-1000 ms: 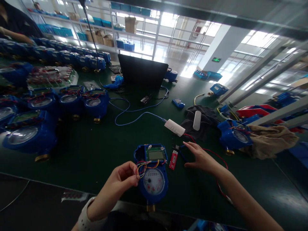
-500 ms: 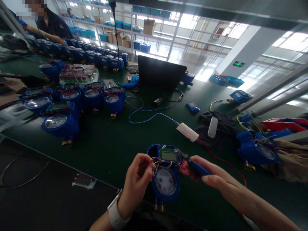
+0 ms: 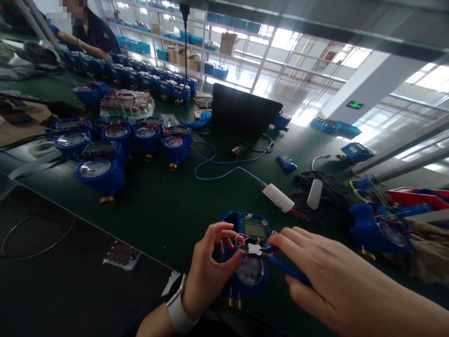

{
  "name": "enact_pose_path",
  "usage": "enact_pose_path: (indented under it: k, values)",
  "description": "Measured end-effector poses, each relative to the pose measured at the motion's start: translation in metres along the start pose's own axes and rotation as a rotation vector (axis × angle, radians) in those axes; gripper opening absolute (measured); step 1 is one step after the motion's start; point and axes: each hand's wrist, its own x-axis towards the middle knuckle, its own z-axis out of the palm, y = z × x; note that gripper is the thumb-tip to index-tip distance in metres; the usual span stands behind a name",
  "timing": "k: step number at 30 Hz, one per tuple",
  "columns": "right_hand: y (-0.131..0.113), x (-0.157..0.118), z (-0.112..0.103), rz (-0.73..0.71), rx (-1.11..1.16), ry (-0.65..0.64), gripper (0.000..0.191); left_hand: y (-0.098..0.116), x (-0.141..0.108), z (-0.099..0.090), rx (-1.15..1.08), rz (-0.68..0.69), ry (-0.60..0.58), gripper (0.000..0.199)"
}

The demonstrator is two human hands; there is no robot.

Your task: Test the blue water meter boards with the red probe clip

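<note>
1. Left hand (image 3: 210,258): thumb and fingers curved around wires (image 3: 246,240); can't tell if I'm pinching them.
2. Right hand (image 3: 317,262): back up, in from right, grasping blue-handled pliers (image 3: 286,268).
3. Blue water meter (image 3: 256,277): near centre, below my hands.

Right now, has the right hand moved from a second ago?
Yes: the right hand, now gripping pliers, has shifted left and nearer the wearer, judged against the white box.

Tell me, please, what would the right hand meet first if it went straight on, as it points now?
Probably the left hand: the blue-handled pliers in the right hand point toward it over the blue meter. Depth is unclear; they may already touch.
</note>
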Motion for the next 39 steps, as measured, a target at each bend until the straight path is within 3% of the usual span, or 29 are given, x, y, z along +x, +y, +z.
enact_pose_path:
  k: [5,15,21,34,39]
  values:
    - [-0.002,-0.002,0.001,-0.099,-0.218,0.217,0.025,0.002,0.003,-0.003,0.147,0.088,-0.051,0.037]
    - [-0.007,0.006,-0.006,-0.093,-0.323,0.211,0.018,0.007,0.005,-0.001,0.216,0.267,-0.087,0.048]
    - [-0.006,0.003,-0.006,-0.096,-0.356,0.284,0.016,0.004,0.004,-0.002,0.230,0.277,-0.069,0.052]
    - [-0.004,0.018,-0.005,-0.040,-0.273,0.059,0.014,0.004,0.006,-0.003,0.240,0.295,-0.047,0.047]
    - [0.001,0.018,-0.001,-0.021,-0.225,0.106,0.009,0.005,0.004,-0.004,0.238,0.277,-0.054,0.047]
